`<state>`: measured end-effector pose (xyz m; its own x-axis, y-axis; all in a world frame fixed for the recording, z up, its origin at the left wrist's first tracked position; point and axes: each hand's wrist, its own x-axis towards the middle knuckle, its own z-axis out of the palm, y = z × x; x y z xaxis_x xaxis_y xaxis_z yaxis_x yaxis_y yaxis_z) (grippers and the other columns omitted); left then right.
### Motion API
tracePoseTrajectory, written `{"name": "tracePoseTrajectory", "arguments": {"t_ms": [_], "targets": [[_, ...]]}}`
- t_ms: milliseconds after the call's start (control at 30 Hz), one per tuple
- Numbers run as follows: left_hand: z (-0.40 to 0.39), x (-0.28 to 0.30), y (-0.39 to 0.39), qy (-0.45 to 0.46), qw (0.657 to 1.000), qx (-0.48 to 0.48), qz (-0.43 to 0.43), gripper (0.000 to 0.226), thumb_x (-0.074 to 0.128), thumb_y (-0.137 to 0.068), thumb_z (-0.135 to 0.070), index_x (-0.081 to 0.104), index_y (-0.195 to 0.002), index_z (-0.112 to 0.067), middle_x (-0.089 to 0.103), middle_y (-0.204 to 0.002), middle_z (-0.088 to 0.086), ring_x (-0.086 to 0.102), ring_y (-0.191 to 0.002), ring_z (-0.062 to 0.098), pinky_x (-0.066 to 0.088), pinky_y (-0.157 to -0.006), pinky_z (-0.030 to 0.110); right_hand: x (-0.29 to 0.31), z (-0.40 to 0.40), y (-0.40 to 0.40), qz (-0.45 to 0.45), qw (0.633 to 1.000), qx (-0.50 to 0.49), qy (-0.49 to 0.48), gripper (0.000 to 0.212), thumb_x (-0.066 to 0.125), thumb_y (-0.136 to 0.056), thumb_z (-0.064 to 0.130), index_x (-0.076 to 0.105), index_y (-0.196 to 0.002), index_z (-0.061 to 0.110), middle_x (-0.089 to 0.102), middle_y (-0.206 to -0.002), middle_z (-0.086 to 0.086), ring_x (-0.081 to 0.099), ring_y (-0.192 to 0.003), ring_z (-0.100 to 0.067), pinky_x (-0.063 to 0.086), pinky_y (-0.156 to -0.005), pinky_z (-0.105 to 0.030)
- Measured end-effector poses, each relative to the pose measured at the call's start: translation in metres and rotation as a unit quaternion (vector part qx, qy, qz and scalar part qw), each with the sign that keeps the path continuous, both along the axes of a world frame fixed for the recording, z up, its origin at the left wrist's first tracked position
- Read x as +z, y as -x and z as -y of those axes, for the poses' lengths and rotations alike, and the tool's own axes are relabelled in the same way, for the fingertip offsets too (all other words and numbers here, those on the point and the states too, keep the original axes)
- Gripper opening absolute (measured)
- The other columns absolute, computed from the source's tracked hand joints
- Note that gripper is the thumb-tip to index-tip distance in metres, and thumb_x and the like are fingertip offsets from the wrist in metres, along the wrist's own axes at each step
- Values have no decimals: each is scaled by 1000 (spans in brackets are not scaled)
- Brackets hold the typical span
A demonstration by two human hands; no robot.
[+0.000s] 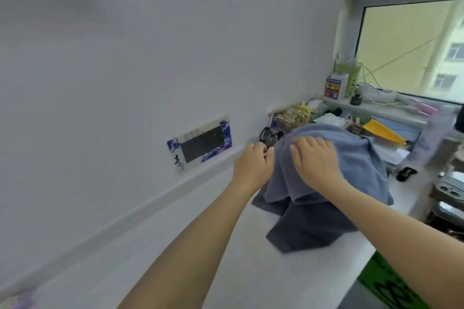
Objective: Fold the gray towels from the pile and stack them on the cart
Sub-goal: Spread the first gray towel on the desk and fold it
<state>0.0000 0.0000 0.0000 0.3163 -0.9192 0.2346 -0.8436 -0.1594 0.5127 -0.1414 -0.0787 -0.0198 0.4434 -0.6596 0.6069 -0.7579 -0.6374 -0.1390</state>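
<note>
A soft, rumpled gray towel (pixel 351 158) was flattened by the open-palmed right hand (pixel 316 158); its edge (folded terry) was pinched by the left hand (pixel 253 163).

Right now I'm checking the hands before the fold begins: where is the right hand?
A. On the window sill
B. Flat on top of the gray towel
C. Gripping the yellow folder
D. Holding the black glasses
B: the right hand lies flat, fingers spread, on the gray towel.
</note>
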Motion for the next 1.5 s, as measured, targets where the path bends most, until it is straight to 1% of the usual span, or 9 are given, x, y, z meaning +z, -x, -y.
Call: {"name": "tracePoseTrajectory", "arguments": {"t_ms": [167, 300, 433, 567, 767, 900, 1034, 1367, 1500], "targets": [[62, -41, 48, -56, 994, -9, -89, 34, 34, -99, -42, 52, -103, -14, 54, -107, 9, 55, -97, 30, 46, -79, 41, -33, 55, 49, -17, 997, -48, -58, 27, 48, -93, 27, 65, -105, 10, 66, -105, -11, 59, -91, -32, 45, -79, -43], [90, -63, 65, -56, 988, 48, -135, 54, 39, -97, -46, 32, -141, -15, 34, -140, 13, 41, -125, 30, 40, -100, 40, -54, 84, 69, -6, 982, -65, -178, 48, 43, -95, 41, 44, -136, 14, 45, -137, -14, 44, -119, -33, 36, -101, -44], [108, -66, 64, -16, 968, 120, -222, 74, 46, -93, -52, 13, -150, -18, 27, -152, 11, 29, -138, 29, 34, -107, 41, -67, 100, 75, 59, 956, -59, -280, 62, 36, -94, 52, 24, -146, 20, 33, -147, -11, 37, -129, -30, 32, -107, -41], [122, -65, 58, -7, 931, 156, -329, 52, 51, -91, -52, 43, -129, -17, 55, -124, 1, 53, -117, 23, 45, -92, 36, -68, 109, 69, 104, 942, -38, -317, 61, 36, -94, 53, 22, -148, 27, 39, -139, -13, 37, -127, -29, 30, -106, -40], [119, -48, 53, 104, 921, 127, -352, 26, 54, -93, -43, 55, -91, -16, 58, -84, -6, 56, -83, 15, 45, -70, 26, -63, 112, 58, 137, 952, -26, -273, 43, 40, -94, 50, 45, -134, 36, 41, -127, -5, 37, -118, -25, 27, -104, -42], [107, -33, 44, 156, 918, 110, -347, 15, 55, -93, -41, 53, -83, -30, 58, -84, -12, 56, -82, 8, 47, -81, 30, -53, 106, 40, 181, 954, -1, -239, 22, 51, -94, 36, 62, -106, 21, 47, -119, -5, 38, -113, -27, 24, -98, -39], [82, -24, 26, 192, 908, 139, -345, 25, 55, -91, -45, 57, -93, -19, 61, -90, -5, 60, -90, 17, 50, -85, 38, -40, 92, 12, 212, 953, 47, -209, 11, 57, -92, 26, 62, -88, 16, 49, -95, 7, 41, -101, -26, 21, -85, -31], [-48, 4, -58, 266, 878, 269, -293, 18, 53, -94, -38, 55, -91, -21, 60, -84, -10, 55, -78, 3, 40, -65, 16, -3, -5, -97, 225, 917, 236, -229, 17, 51, -95, 23, 49, -81, 15, 49, -67, 12, 47, -66, -13, 35, -61, -28], [-119, -6, -102, 264, 857, 345, -277, 21, 54, -94, -38, 54, -87, -18, 61, -81, -7, 56, -76, 10, 41, -64, 21, -5, -61, -153, 176, 889, 312, -286, 17, 48, -97, 26, 46, -83, 16, 51, -68, 10, 50, -66, -17, 39, -60, -32]]}}
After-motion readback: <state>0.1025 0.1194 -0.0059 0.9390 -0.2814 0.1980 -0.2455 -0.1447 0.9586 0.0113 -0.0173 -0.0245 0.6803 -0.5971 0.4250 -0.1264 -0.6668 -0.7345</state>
